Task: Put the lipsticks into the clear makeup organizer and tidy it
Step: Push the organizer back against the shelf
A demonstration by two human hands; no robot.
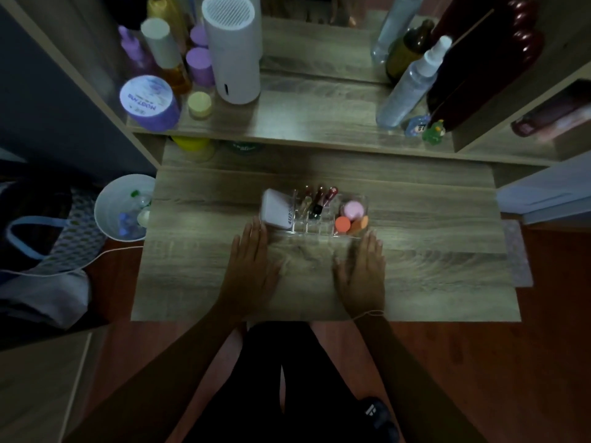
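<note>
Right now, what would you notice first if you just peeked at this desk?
Two flat hands, the left hand and right hand, rest on the wooden desk. Just beyond the fingertips sits the clear organizer, with lipsticks standing at its back and bright orange sponges at its right end.

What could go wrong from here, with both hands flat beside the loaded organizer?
The left hand sits close to the white compact standing at the clear organizer's left end; a nudge might tip it out. The lipsticks lean loosely in their slots, so a push from the right hand could topple them.
</note>
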